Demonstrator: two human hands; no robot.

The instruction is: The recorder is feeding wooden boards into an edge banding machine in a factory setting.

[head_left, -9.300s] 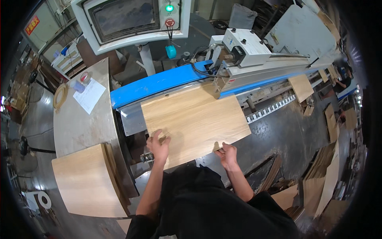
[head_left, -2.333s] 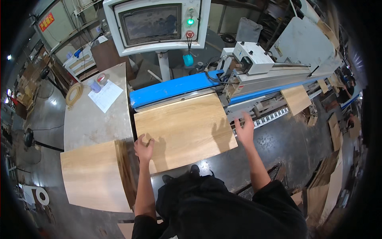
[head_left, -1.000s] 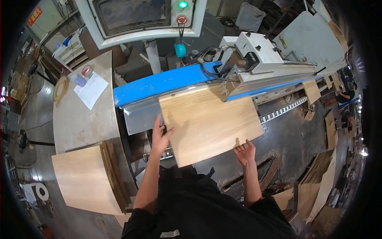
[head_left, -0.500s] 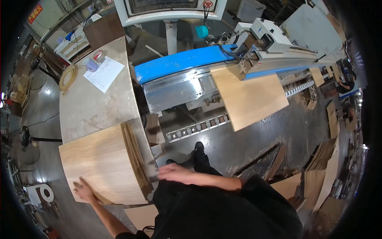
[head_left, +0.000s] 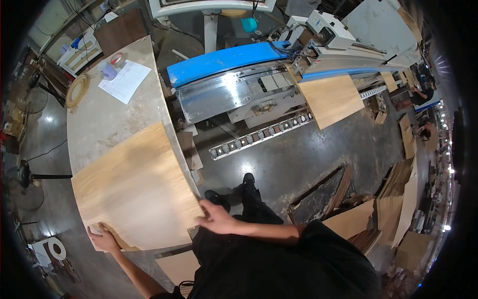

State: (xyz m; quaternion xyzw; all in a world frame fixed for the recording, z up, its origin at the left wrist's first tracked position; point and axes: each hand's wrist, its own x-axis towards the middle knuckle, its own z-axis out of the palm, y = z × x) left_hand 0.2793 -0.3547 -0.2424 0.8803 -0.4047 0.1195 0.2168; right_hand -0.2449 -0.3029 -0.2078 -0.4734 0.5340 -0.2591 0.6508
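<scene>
A pale wood-grain panel (head_left: 137, 187) lies over a stack of boards on the near end of a grey worktable (head_left: 117, 137). At the panel's right edge, my right hand (head_left: 218, 218) is closed, with the thumb on the upper face and the fingers partly hidden. My left hand (head_left: 104, 240) rests at the near left corner, its fingers stretched out on the wood. Below that hand's right side, a sliver of another board shows at the near edge. The panel covers most of the stack.
Ahead stands a machine with a blue cover (head_left: 229, 62) and a roller track (head_left: 261, 134). Another wood panel (head_left: 332, 99) sits in the machine. A paper sheet (head_left: 124, 82) and a tape roll (head_left: 117, 60) lie on the table. Scrap boards (head_left: 393, 199) lean at the right.
My right hand has moved onto the panel's right edge and closed on it. The top panel has shifted and turned, covering the stack's right side. The panel in the machine has moved right.
</scene>
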